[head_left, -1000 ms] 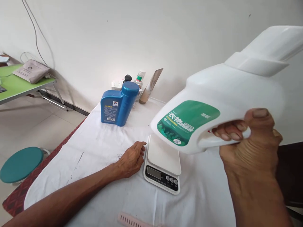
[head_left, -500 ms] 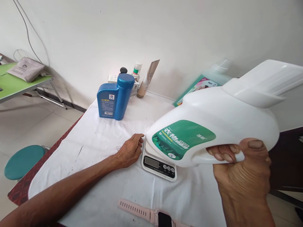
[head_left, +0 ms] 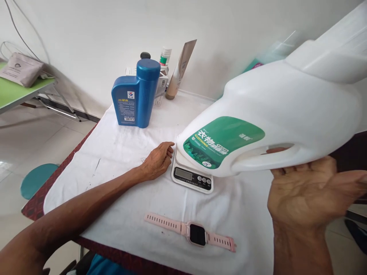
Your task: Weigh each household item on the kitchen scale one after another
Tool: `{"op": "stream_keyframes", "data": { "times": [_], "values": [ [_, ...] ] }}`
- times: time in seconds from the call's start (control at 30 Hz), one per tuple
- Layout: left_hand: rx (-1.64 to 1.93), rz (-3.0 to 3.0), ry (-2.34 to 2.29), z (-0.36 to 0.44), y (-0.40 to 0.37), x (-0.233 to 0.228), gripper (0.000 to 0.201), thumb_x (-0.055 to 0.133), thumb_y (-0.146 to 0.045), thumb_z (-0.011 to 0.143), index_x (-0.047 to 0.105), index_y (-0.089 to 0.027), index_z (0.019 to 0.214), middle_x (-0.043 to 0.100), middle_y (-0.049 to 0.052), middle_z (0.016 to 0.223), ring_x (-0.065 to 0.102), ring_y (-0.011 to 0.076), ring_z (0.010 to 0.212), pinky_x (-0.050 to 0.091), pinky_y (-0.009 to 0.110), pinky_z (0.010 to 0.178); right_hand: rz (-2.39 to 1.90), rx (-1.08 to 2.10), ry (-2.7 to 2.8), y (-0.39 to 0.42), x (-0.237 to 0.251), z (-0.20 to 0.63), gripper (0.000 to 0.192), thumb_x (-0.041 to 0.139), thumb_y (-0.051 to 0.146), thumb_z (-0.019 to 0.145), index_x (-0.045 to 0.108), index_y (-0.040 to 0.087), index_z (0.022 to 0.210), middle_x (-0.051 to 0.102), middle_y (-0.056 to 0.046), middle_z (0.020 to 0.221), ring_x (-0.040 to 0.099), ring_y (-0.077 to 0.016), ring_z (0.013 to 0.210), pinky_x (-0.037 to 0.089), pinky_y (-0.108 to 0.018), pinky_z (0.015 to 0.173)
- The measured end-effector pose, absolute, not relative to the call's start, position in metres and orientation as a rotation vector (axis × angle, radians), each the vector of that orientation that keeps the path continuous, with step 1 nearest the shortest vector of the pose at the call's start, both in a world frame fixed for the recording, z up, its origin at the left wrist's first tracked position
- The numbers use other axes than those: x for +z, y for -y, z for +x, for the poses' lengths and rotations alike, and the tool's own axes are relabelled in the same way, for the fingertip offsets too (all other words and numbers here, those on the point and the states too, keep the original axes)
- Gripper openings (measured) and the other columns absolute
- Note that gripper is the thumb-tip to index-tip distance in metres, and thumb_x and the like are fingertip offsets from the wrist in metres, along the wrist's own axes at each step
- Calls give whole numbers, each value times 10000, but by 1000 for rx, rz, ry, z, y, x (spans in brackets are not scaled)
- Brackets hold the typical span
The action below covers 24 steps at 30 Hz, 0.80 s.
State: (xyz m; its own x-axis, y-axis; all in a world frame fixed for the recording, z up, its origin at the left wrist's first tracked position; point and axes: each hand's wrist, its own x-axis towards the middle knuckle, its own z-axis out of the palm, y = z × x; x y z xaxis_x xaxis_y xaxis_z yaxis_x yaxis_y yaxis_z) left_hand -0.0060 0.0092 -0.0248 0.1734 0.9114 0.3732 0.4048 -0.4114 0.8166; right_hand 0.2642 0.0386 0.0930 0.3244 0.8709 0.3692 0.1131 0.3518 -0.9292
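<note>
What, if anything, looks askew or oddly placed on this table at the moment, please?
The white detergent jug lies tilted on its side over the scale, its base end low, resting on the open right hand rather than gripped. The left hand rests beside the scale. Nothing looks spilled or damaged.

Blue bottle upright at far left of table, w/ white cloth. Behind it, by the wall: small boxes, green-capped bottle, brown tube leaning. Pink watch flat at near edge, face up. Teal stool on floor, left. Green side table far left w/ grey pouch.
</note>
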Motion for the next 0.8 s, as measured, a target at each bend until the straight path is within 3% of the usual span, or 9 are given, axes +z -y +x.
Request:
{"op": "stream_keyframes", "data": {
  "times": [0.1,0.17,0.33,0.53,0.8],
  "values": [
    [1199,1903,-1240,-7,-10,-24,497,424,-26,871,460,-156,1349,633,93,1104,648,161,921,578,389,886,-1286,721,1040,-34,50,290,726,521,956,681,546,236,590,512,-22,536,513,-187,525,421,-347,531],
    [1193,1897,-1239,-7,-10,-23,494,428,-23,869,468,-147,1345,637,92,1101,653,159,925,577,379,879,-1357,789,1027,-29,25,298,681,613,870,712,545,218,529,465,-14,451,441,-156,441,340,-317,475],
    [1177,1897,-1230,-8,-9,-19,479,439,-27,881,477,-135,1347,646,99,1109,660,159,941,573,373,879,-1373,831,1075,-20,3,299,555,734,663,804,590,190,551,498,-4,472,426,-128,458,283,-282,476],
    [1159,1882,-1229,-9,-8,-17,460,446,-43,906,481,-136,1354,645,102,1117,661,155,949,576,368,875,-1361,840,1142,-22,2,303,572,699,683,847,578,197,570,497,25,494,416,-110,469,301,-248,472],
    [1172,1884,-1220,-9,-9,-18,480,457,-35,890,487,-153,1355,650,95,1114,661,154,944,579,372,878,-1373,831,1252,-20,-3,308,495,650,515,971,551,201,602,482,36,548,415,-101,526,325,-248,511]
  ]
}}
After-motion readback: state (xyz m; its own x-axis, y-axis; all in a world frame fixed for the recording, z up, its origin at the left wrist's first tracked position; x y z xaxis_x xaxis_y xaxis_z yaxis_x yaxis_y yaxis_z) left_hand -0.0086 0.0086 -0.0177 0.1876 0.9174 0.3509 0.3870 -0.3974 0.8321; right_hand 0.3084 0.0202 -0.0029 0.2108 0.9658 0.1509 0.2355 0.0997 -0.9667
